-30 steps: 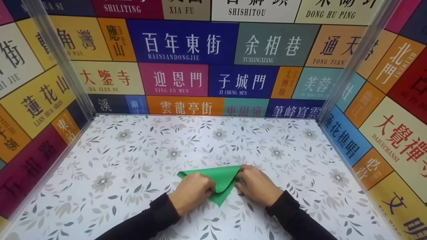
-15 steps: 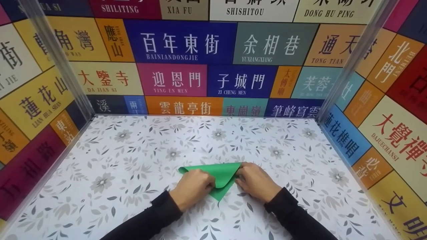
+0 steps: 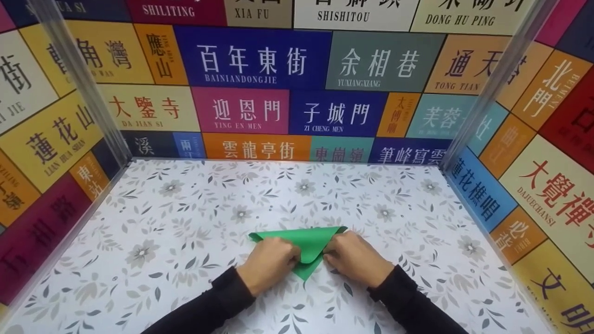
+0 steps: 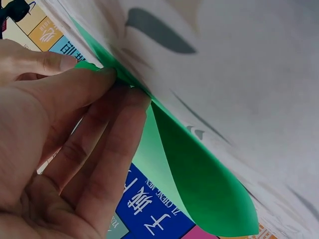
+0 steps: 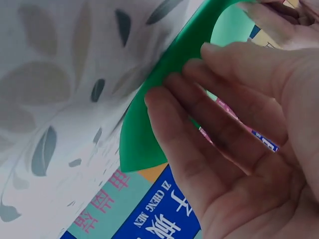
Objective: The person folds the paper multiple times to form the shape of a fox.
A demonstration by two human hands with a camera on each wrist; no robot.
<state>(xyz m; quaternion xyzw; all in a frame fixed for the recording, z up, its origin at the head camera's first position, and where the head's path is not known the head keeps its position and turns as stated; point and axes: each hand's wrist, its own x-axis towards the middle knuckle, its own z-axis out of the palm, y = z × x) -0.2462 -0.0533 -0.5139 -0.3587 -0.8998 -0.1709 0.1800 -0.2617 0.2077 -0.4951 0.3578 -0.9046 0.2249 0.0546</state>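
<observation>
A sheet of green paper, folded over with curling edges, lies on the patterned tabletop. In the head view my left hand is at its left part. The left wrist view shows that hand's thumb and fingertips pinching the paper along its lower edge. On the right side, my right hand touches the paper's slanting edge. Its fingers rest their tips against the green sheet in the right wrist view, with the thumb apart from them. A pointed corner hangs toward me between the hands.
A white tabletop with a grey leaf and flower print spreads around the hands. Panels with coloured name blocks enclose it at the back and both sides. Clear corner strips join the panels.
My right hand has slid slightly down and inward from the paper's right corner, so that corner now shows beyond the fingers. The left hand has stayed almost in place.
</observation>
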